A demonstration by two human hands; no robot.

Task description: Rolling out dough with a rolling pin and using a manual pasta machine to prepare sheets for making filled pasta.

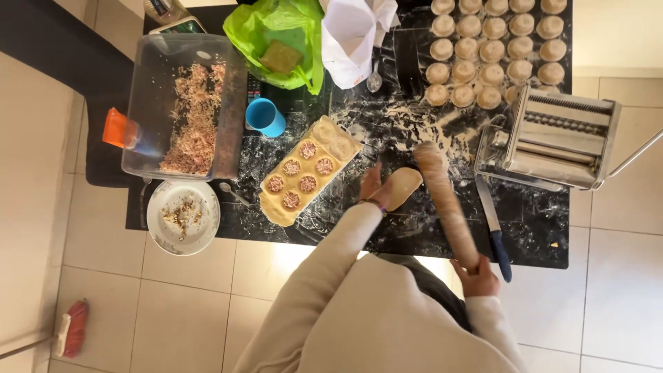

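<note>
We press our left hand (371,186) flat, fingers together, on the small piece of dough (402,186) lying on the floured black counter (539,228), at three o'clock from the filled dough sheet (304,173). Our right hand (476,280) is closed around the near end of the rolling pin (445,204), whose far end hangs above the dough at one o'clock. To roll well, we judge we should lower the pin level, centre it, and keep the knife (494,235) clear.
</note>
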